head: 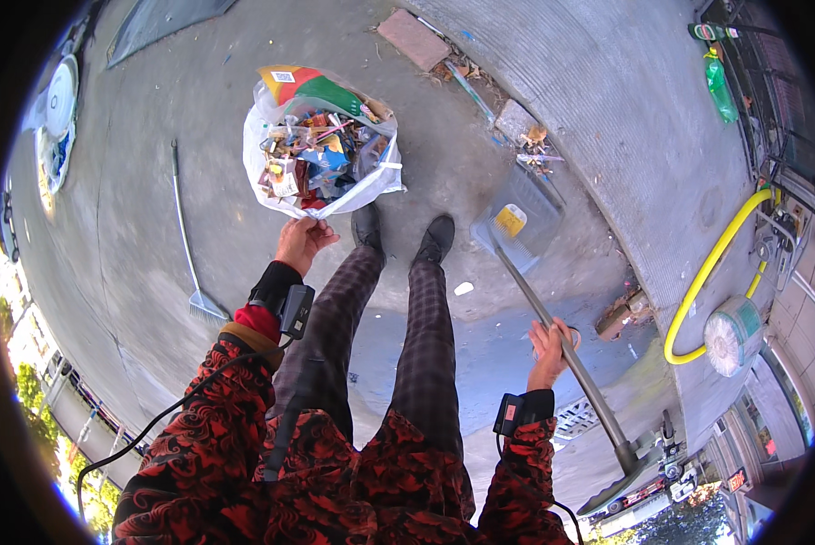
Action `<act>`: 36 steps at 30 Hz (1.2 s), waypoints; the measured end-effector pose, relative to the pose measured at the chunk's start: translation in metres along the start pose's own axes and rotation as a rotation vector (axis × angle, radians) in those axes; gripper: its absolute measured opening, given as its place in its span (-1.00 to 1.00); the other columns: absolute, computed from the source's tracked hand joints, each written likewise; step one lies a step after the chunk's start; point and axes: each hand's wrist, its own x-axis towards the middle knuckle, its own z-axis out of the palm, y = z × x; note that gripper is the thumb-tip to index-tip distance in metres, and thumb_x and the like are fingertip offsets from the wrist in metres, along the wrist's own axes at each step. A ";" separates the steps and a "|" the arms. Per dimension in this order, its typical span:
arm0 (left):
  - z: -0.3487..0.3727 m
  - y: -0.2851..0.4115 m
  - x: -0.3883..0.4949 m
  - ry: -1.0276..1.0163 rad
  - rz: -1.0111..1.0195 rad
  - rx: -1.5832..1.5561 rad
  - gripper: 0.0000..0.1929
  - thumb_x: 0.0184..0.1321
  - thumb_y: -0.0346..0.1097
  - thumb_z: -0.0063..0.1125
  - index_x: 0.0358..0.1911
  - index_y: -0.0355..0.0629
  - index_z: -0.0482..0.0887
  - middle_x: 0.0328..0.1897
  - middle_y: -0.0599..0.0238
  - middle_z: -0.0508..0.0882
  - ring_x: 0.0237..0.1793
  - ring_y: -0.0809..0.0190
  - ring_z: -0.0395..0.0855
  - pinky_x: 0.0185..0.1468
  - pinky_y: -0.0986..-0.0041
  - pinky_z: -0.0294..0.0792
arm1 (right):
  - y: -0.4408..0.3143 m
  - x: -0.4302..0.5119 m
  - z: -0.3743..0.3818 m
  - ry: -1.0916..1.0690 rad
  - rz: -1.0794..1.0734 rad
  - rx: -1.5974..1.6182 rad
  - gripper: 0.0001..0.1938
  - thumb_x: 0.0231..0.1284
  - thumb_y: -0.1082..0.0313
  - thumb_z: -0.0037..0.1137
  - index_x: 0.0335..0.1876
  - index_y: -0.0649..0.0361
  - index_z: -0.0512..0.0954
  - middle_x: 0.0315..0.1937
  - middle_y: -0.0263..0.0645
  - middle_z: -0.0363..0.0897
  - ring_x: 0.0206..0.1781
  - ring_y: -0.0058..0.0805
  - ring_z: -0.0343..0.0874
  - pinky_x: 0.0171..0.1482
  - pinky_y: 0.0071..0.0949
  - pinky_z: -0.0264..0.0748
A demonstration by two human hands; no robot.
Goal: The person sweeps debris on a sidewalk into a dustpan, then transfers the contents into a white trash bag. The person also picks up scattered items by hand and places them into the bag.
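Observation:
A white plastic bag [252, 160] stands open in front of my feet, heaped with mixed litter [322, 157]. A yellow, red and green printed packet [319, 85] shows at its far side. My left hand [304, 242] pinches the near rim of this bag. With my right hand [549, 351] I grasp a long grey pole [533, 296] at its middle. Its far end meets a translucent dustpan [537, 197] with comb teeth and a yellow label; whether they are joined is unclear. A dark, broad piece is at the pole's near end. Beside my right fingers is a small loop, its kind unclear.
A long-handled broom [184, 228] lies left. Bricks [414, 39] and scattered litter line the raised kerb on the right. A yellow hose [703, 279], a wrapped roll [731, 337] and a green plastic bottle [719, 88] are farther right. My shoes [434, 238] stand between bag and dustpan.

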 end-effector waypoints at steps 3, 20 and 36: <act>-0.002 -0.001 0.003 0.000 0.021 -0.002 -0.82 0.21 -0.45 -0.21 -0.23 -0.42 0.45 -0.42 0.13 0.55 -0.39 0.14 0.61 -0.14 0.21 0.59 | 0.003 0.000 0.022 0.014 -0.026 0.077 -0.64 0.22 0.30 -0.01 0.08 0.32 0.38 -0.12 0.00 0.52 -0.09 -0.10 0.63 -0.04 -0.25 0.57; -0.004 0.001 0.001 -0.055 0.037 0.015 -0.86 0.23 -0.44 -0.19 -0.29 -0.37 0.43 -0.38 0.16 0.55 -0.36 0.18 0.60 -0.14 0.30 0.57 | 0.017 -0.020 0.060 -0.038 -0.103 0.048 -0.67 0.22 0.35 -0.08 0.04 0.38 0.38 -0.12 0.04 0.50 -0.08 -0.09 0.63 0.03 -0.21 0.54; -0.005 0.003 0.002 -0.076 0.065 0.064 -0.85 0.21 -0.44 -0.19 -0.29 -0.38 0.44 -0.39 0.17 0.55 -0.37 0.20 0.60 -0.12 0.31 0.57 | 0.007 -0.007 0.064 -0.042 -0.138 0.106 -0.67 0.19 0.36 -0.07 0.03 0.37 0.38 -0.13 0.01 0.52 -0.08 -0.10 0.63 0.06 -0.19 0.53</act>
